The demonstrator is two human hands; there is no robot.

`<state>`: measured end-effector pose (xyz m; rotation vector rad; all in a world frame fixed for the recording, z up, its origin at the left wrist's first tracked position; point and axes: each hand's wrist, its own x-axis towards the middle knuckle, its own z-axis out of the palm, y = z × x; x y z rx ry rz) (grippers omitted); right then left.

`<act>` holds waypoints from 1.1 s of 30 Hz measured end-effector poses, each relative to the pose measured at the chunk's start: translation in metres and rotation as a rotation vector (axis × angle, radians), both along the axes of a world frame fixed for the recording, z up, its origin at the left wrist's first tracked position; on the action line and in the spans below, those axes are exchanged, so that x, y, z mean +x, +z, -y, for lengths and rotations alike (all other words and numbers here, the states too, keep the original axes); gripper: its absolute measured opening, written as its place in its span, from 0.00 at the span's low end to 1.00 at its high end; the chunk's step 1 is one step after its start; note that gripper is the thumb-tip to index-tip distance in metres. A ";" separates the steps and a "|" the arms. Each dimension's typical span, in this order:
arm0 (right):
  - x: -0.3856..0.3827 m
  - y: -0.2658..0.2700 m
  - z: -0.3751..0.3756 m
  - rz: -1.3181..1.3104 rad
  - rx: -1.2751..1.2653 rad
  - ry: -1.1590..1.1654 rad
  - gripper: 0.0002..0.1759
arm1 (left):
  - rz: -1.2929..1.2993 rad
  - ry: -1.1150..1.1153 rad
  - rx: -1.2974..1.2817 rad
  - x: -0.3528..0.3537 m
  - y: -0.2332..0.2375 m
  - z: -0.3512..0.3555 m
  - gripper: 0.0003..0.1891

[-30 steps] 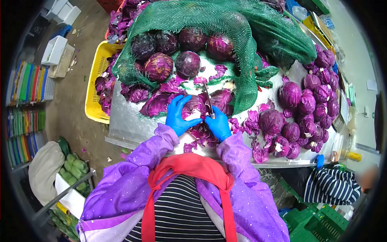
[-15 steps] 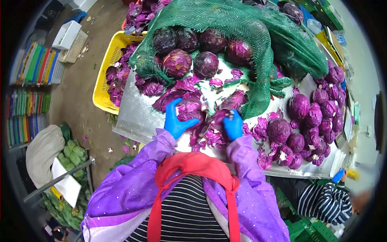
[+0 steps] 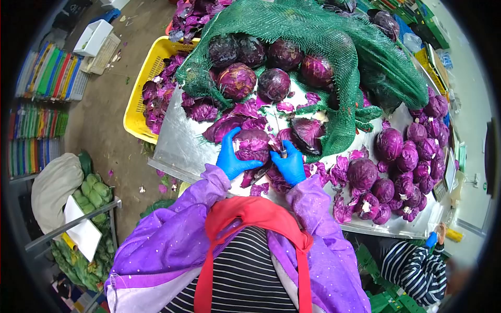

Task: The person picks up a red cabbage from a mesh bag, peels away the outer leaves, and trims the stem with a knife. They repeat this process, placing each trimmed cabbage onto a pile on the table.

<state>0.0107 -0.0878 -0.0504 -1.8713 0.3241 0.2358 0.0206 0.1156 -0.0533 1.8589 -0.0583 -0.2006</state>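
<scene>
Red cabbage (image 3: 253,146), head view, sits just on the near side of the green net (image 3: 271,22), left hand (image 3: 229,157) clasping it; right hand (image 3: 290,166) (gloved blue, like its partner) grips a knife (image 3: 283,153) close beside it.

On the left, upright rows of coloured slats (image 3: 52,73) stand beside the brown floor (image 3: 99,125), with a white box (image 3: 94,39) above them. Lower down, a pale sack (image 3: 56,190) slumps next to green vegetables (image 3: 94,194), and a metal rail (image 3: 99,212) crosses a white board (image 3: 81,235) over leafy greens (image 3: 73,268). A yellow basket (image 3: 140,91) stands just beside the desk's left edge. At the lower right, a person in a striped top (image 3: 415,271) is near green crates (image 3: 391,302), and a pale wall (image 3: 476,151) runs up the right side
</scene>
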 end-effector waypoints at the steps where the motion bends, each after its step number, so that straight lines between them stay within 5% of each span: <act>1: -0.002 -0.007 0.003 -0.044 -0.028 -0.044 0.22 | -0.018 -0.012 -0.013 0.000 0.000 -0.003 0.60; 2: -0.002 -0.052 0.023 0.025 -0.339 0.030 0.22 | -0.036 -0.026 -0.026 -0.001 0.000 -0.006 0.60; 3: 0.006 -0.031 0.028 -0.153 -0.337 0.016 0.23 | -0.047 -0.038 -0.040 0.002 0.000 -0.009 0.60; 5: 0.018 -0.029 0.033 0.376 -0.364 -0.005 0.26 | 0.012 -0.135 0.061 0.001 0.008 -0.011 0.59; 6: 0.024 -0.003 0.030 0.408 -0.301 0.012 0.27 | 0.054 -0.200 0.114 0.004 0.011 -0.010 0.59; 9: 0.029 0.051 0.006 0.180 -0.131 0.291 0.27 | 0.169 -0.349 0.251 0.019 0.022 -0.002 0.59; 11: 0.030 0.043 0.002 0.184 -0.276 0.469 0.27 | 0.228 -0.353 0.235 0.022 0.024 0.003 0.58; 16: 0.024 0.037 -0.002 0.329 -0.421 0.527 0.21 | -0.220 -0.009 -0.208 -0.002 -0.013 0.006 0.56; 19: 0.026 0.037 -0.001 0.336 -0.617 0.637 0.16 | -0.235 0.064 -0.260 -0.007 -0.013 0.014 0.55; 23: 0.030 0.009 0.009 0.304 -0.285 0.206 0.11 | -0.216 0.032 -0.052 0.002 -0.005 0.013 0.55; 25: 0.031 -0.050 0.042 0.162 -0.346 -0.003 0.10 | -0.226 0.019 -0.154 -0.002 -0.012 0.006 0.53; 28: 0.030 -0.051 0.068 -0.006 -0.558 0.059 0.16 | -0.242 -0.033 -0.293 -0.003 -0.025 -0.013 0.51; 31: 0.020 -0.024 0.055 0.423 -0.538 -0.053 0.19 | -0.195 -0.029 -0.284 -0.014 -0.029 -0.028 0.52; 33: 0.008 0.024 0.033 0.261 -0.334 0.042 0.21 | -0.309 0.049 -0.304 -0.022 -0.028 -0.040 0.53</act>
